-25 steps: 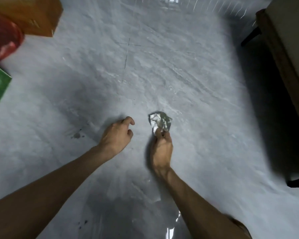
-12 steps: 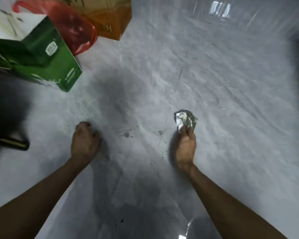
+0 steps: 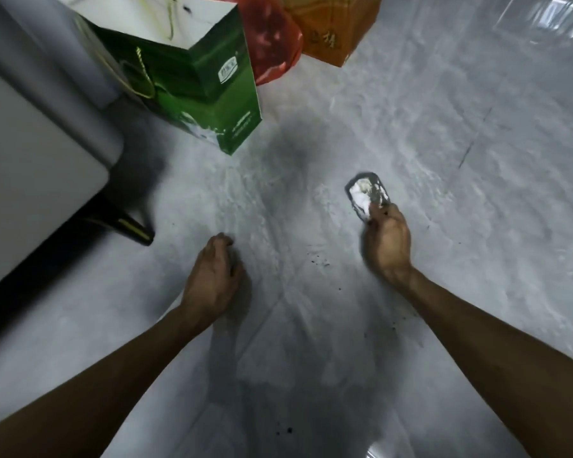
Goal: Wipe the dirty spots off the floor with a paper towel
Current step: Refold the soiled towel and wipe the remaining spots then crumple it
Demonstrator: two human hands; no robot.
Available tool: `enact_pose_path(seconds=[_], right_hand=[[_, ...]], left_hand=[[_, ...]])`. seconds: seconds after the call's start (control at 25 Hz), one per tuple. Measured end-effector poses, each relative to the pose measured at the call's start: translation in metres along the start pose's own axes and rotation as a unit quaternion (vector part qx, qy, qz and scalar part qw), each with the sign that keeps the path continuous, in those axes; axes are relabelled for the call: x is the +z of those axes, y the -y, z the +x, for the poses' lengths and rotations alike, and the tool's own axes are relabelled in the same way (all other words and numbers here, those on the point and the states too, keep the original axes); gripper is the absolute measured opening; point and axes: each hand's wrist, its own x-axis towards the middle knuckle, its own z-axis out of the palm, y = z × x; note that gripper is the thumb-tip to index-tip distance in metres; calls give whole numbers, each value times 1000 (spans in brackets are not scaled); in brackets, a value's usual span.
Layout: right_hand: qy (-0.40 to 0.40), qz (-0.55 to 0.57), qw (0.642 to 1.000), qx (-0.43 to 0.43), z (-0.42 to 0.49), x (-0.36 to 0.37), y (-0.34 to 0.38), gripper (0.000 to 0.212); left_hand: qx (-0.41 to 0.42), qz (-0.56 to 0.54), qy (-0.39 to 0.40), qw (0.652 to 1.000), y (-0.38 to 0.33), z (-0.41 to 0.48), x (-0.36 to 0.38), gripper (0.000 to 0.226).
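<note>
From the head view, my right hand holds the towel, a crumpled white wad, pinched between my thumb and fingers. The wad sticks out beyond my fingertips, away from me, and it is grey and soiled at the edges. I cannot tell if the wad touches the floor or is just above it; a dark shadow lies around it.

My left hand is on the floor, to the left of my right hand and a little nearer to me. Its fingers are curled in, and it holds nothing. The knuckles seem to press on the floor, but this is not sure.

Between my two hands, nearer to my right wrist, there is a group of small dark spots. More specks lie just under my right forearm, and some black dots lie on the floor close to my body, between my forearms.

Beyond my left hand stands a green bag with a white inside and cord handles. Behind it, farther from me, is a red bag and an orange box. To the left of my left hand is a white cabinet with a dark base.
</note>
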Motion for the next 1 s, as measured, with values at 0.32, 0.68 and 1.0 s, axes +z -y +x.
enact_pose_path(seconds=[0.32, 0.68, 1.0], right_hand=[[306, 97, 899, -297, -25, 32, 87, 16], [149, 323, 918, -175, 32, 99, 242, 15], [432, 27, 746, -506, -16, 75, 171, 31]], left_hand=[[-110, -47, -52, 991, 32, -18, -13, 48], [-232, -57, -95, 966, 79, -62, -37, 39], [-200, -92, -134, 966, 48, -44, -38, 37]])
